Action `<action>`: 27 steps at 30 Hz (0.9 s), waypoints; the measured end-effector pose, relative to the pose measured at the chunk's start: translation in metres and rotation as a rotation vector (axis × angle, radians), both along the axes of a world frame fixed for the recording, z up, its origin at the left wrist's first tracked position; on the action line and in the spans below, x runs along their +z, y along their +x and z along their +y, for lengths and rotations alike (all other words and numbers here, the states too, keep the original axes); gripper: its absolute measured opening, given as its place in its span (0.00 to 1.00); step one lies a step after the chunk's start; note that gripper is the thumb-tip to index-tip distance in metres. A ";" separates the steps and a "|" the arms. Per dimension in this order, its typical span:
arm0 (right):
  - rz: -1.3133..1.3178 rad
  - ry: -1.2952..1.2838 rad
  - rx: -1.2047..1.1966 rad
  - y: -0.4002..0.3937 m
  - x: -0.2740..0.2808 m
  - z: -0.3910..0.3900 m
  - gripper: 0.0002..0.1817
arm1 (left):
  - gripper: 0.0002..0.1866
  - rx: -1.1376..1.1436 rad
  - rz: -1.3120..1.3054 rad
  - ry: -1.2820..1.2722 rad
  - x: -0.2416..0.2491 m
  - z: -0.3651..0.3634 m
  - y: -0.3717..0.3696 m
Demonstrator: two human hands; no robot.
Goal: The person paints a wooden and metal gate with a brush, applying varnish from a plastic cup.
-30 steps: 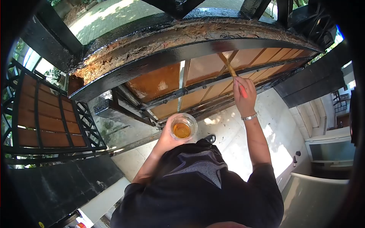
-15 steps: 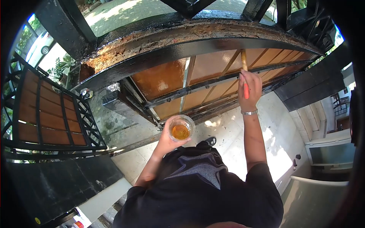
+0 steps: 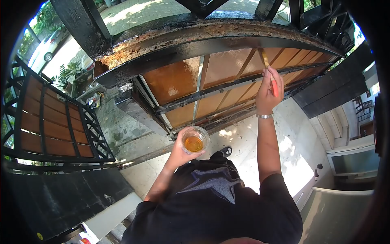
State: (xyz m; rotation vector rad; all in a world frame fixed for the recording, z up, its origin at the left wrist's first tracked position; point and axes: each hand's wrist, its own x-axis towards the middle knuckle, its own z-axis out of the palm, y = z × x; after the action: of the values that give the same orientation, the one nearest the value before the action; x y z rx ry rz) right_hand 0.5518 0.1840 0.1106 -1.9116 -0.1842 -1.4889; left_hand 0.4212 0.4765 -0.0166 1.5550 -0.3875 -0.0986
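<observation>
My left hand point(image 3: 181, 151) is wrapped round a clear plastic cup point(image 3: 202, 136) with amber liquid in its bottom, held in front of my chest. My right hand point(image 3: 269, 90) grips a paintbrush point(image 3: 265, 58) with a red handle end, its bristles pointing up and away from me. The brush tip meets the upper part of a brown wooden panel point(image 3: 224, 72), close under the black metal rail. That panel is one of several set in a black metal gate frame point(image 3: 178, 57). Parts of the wood look wet and glossy.
Along the top of the frame runs a rough, rusty ledge point(image 3: 162, 42). A second gate leaf point(image 3: 53, 118) with brown panels stands at the left. Pale floor tiles point(image 3: 243, 142) lie below, with potted plants point(image 3: 69, 72) and a white car point(image 3: 49, 46) beyond.
My right hand has shifted slightly right, and the brush now slants more, its tip a little to the right. The cup stays nearly in place; the view has shifted a little.
</observation>
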 end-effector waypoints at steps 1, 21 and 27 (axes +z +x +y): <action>-0.177 -0.156 -0.037 0.000 0.002 -0.003 0.08 | 0.50 0.004 -0.019 0.001 0.001 0.000 -0.001; -0.052 -0.403 -0.024 -0.009 0.033 -0.087 0.04 | 0.50 0.125 -0.055 -0.012 -0.009 0.005 -0.023; 0.092 -0.395 0.248 -0.018 -0.055 -0.079 0.07 | 0.49 0.249 -0.038 -0.016 0.007 -0.017 -0.060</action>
State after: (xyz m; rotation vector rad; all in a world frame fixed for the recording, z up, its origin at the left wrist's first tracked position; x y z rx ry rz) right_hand 0.5343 0.1048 0.0551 -2.1643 -0.6916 -1.2620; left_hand 0.3609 0.4596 -0.0096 1.5791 -0.2216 0.1268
